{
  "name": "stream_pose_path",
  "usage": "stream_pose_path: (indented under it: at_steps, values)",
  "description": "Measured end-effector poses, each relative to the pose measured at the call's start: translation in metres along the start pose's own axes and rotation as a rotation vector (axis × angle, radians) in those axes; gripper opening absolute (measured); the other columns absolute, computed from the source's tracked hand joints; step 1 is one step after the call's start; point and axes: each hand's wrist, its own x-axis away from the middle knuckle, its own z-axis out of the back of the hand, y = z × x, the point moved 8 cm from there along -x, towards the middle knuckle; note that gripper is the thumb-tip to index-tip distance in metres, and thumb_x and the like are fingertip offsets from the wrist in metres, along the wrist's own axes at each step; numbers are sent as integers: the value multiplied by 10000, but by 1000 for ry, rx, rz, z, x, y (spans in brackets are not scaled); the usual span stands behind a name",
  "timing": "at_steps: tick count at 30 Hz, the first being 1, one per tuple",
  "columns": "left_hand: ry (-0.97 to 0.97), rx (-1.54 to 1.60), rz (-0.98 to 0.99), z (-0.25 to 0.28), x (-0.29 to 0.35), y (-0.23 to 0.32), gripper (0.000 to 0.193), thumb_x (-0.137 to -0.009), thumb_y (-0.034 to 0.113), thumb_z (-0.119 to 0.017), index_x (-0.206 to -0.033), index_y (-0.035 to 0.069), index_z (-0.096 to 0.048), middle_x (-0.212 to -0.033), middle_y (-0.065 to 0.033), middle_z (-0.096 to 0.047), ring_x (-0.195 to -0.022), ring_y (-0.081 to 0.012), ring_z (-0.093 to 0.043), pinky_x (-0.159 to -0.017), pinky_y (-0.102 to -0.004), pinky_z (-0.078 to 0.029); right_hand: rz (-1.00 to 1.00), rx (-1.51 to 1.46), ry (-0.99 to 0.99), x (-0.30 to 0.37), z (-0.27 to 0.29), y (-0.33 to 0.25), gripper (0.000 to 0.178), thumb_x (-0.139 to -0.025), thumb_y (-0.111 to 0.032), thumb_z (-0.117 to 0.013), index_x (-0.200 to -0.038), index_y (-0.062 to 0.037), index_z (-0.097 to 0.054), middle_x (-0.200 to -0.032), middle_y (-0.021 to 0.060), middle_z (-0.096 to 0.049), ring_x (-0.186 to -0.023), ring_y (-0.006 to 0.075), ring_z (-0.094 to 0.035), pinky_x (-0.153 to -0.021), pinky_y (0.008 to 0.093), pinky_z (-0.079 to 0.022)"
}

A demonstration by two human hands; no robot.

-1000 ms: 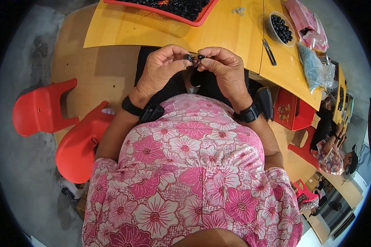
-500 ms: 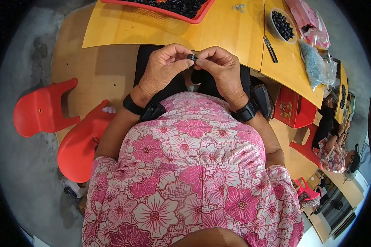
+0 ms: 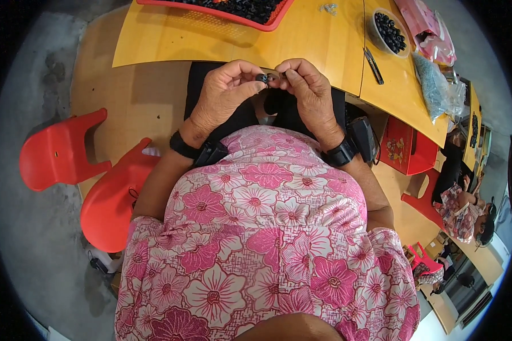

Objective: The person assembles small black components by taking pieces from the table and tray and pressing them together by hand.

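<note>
Above my lap, at the table's near edge, my left hand (image 3: 224, 94) pinches a small round black part (image 3: 261, 78) between thumb and fingertips. A lighter spot shows in the middle of the part's face. Just to its right, my right hand (image 3: 307, 85) has its thumb pressed to its forefinger, and whatever sits in that pinch is too small to make out. A red plastic basket (image 3: 270, 25) of loose black pieces stands on the yellow table (image 3: 170, 42), beyond my hands. To the right is a clear round tub (image 3: 408, 54) filled with black parts.
A box cutter (image 3: 374, 66) lies beside the tub. Small silvery bits (image 3: 329, 9) are on the table, and a bag of bluish-grey pieces (image 3: 432, 85) rests at its right edge. Red plastic chairs (image 3: 62, 150) stand at left. A person (image 3: 461, 207) sits at far right.
My right fingertips have drawn slightly away from the black part and curled into a pinch. My left hand still holds the part in nearly the same place.
</note>
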Motion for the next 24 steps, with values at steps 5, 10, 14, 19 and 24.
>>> stream_pose_path:
  at_steps: [5, 10, 14, 19, 24]
  values:
    - [19, -24, 12, 4, 1, -4, 181, -841, 22, -621, -1017, 16, -583, -917, -19, -594, -859, -88, -582, -791, -222, -476, -72, -222, 15, -1, -1, 7, 97, -939, -73, -495, -964, -12, -566, -867, 35, -595, -798, 105, -601, -730, 243, -513]
    - [14, -32, 3, 4, 0, -4, 188, -840, 29, -630, -1021, 18, -584, -914, -17, -593, -857, -89, -584, -775, -218, -474, -172, -370, -7, -3, 1, 23, 98, -912, -58, -536, -983, -7, -580, -940, 80, -635, -826, 127, -608, -772, 271, -524]
    - [9, -26, -10, 5, 0, -5, 184, -844, 37, -632, -1021, 18, -586, -914, -14, -596, -859, -87, -585, -770, -217, -474, -233, -478, 23, -2, 2, 22, 182, -892, -25, -553, -1062, 22, -599, -996, 125, -647, -860, 165, -621, -820, 291, -525]
    - [17, 13, 3, 5, 0, -6, 173, -832, -9, -628, -1002, -14, -598, -945, -41, -637, -879, -83, -594, -810, -218, -483, -291, -533, 20, 0, -1, 23, 216, -885, 4, -546, -1092, 40, -596, -972, 132, -647, -850, 183, -633, -800, 302, -543]
    - [19, -2, 5, 5, 1, -5, 176, -832, -6, -632, -1005, -13, -601, -946, -41, -636, -879, -83, -593, -808, -217, -483, -301, -555, -7, 0, -1, 23, 216, -873, 15, -557, -1084, 45, -595, -951, 129, -647, -800, 185, -645, -776, 308, -558]
